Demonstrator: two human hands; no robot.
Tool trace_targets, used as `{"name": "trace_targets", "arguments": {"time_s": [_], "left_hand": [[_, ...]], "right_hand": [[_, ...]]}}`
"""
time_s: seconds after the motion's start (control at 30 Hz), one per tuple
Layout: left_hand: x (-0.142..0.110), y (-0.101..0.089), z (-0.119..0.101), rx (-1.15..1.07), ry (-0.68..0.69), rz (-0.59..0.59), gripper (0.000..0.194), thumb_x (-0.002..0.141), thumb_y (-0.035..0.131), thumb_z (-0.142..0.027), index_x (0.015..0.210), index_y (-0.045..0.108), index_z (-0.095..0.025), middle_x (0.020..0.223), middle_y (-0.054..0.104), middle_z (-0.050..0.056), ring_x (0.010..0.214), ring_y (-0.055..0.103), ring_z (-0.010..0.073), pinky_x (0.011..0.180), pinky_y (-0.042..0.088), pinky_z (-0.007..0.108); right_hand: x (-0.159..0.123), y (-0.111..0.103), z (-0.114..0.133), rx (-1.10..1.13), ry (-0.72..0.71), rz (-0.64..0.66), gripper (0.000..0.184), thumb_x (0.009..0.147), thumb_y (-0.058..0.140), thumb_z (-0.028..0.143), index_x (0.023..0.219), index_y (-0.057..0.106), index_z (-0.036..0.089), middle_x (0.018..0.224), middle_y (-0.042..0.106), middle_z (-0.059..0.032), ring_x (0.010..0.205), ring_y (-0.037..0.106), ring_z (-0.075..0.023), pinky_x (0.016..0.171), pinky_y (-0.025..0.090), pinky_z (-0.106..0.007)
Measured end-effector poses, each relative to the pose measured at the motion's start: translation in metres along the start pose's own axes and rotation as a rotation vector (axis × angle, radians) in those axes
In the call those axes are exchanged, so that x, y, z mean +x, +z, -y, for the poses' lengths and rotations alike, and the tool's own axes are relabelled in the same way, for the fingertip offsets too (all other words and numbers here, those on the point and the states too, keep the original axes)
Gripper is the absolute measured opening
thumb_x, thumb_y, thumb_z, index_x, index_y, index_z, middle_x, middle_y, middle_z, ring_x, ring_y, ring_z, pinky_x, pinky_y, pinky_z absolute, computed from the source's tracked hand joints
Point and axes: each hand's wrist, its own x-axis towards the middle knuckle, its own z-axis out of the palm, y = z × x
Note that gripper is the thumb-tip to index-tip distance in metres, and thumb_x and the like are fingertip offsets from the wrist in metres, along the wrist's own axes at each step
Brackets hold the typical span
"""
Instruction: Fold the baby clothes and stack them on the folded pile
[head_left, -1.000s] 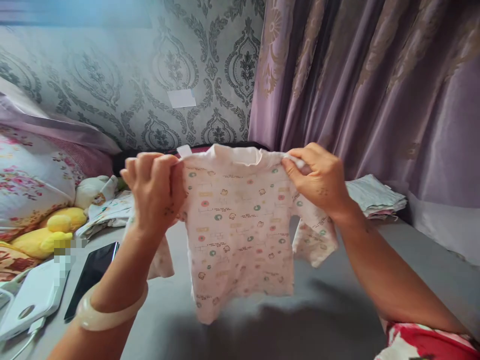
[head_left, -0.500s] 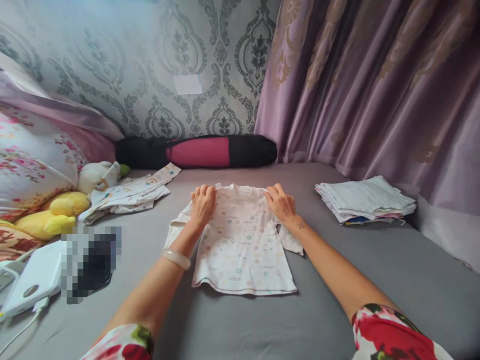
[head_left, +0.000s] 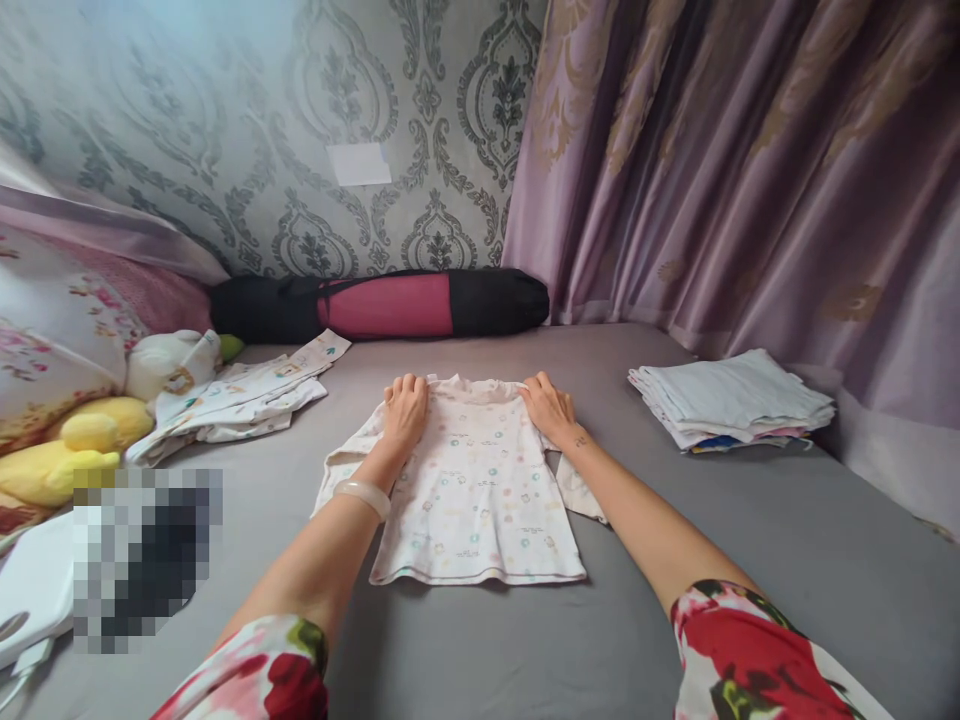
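Note:
A small pale baby shirt (head_left: 480, 490) with tiny coloured prints lies spread flat on the grey bed sheet (head_left: 675, 560), collar away from me. My left hand (head_left: 406, 408) rests palm down on its left shoulder, fingers flat and together. My right hand (head_left: 548, 405) lies the same way on the right shoulder. Both sleeves stick out to the sides. A pale bangle sits on my left wrist.
A stack of folded cloths (head_left: 731, 400) sits at the right by the purple curtain. Loose printed baby clothes (head_left: 240, 395) lie at the left near soft toys (head_left: 82, 440) and floral pillows. A black and pink bolster (head_left: 382, 303) lies along the wall. A white device (head_left: 34, 585) is at front left.
The shirt, held up in the air by its shoulders a second ago, has been laid flat on the bed. My hands now press on its shoulders instead of pinching them.

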Motion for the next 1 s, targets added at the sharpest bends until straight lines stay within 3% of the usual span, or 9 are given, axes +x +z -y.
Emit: {"name": "trace_targets", "arguments": {"time_s": [0.2,0.4,0.7,0.87,1.0], "left_hand": [[0.013,0.001,-0.001,0.018,-0.019,0.038,0.032,0.098,0.026,-0.019,0.105,0.057,-0.016,0.11,0.057,0.017,0.106,0.049,0.0316,0.088,0.035,0.041],[0.013,0.009,0.0,-0.051,-0.012,0.17,0.029,0.096,0.031,-0.019,0.108,0.057,-0.014,0.111,0.06,0.019,0.106,0.051,0.033,0.088,0.034,0.044],[0.03,0.011,-0.016,-0.117,0.053,0.275,0.03,0.097,0.034,-0.025,0.117,0.054,-0.016,0.118,0.062,0.016,0.112,0.055,0.0298,0.092,0.033,0.043],[0.037,0.022,-0.025,-0.179,0.026,0.257,0.029,0.096,0.042,-0.032,0.116,0.057,-0.017,0.121,0.061,0.016,0.116,0.054,0.0296,0.093,0.034,0.041],[0.038,0.029,-0.029,-0.204,-0.064,0.247,0.03,0.099,0.037,-0.033,0.109,0.06,-0.017,0.115,0.062,0.016,0.111,0.056,0.0293,0.088,0.038,0.039]], "right_hand": [[0.014,0.004,-0.001,0.027,0.017,0.028,0.034,0.103,0.033,0.036,0.12,0.058,0.02,0.124,0.057,-0.0138,0.102,0.062,-0.0249,0.08,0.044,-0.035],[0.016,0.008,-0.001,0.037,-0.038,0.053,0.031,0.101,0.037,0.028,0.117,0.062,0.018,0.121,0.061,-0.0143,0.109,0.058,-0.0257,0.089,0.04,-0.036],[0.04,0.024,0.015,0.129,-0.133,0.132,0.037,0.103,0.035,0.031,0.132,0.056,0.02,0.131,0.059,-0.0126,0.121,0.049,-0.0255,0.098,0.031,-0.037],[0.043,0.031,0.024,0.158,-0.076,0.116,0.035,0.102,0.038,0.033,0.127,0.059,0.021,0.127,0.059,-0.0124,0.121,0.048,-0.026,0.098,0.031,-0.037],[0.043,0.039,0.028,0.179,0.032,0.066,0.031,0.101,0.041,0.032,0.122,0.06,0.02,0.128,0.056,-0.0132,0.121,0.047,-0.0263,0.098,0.032,-0.037]]}}
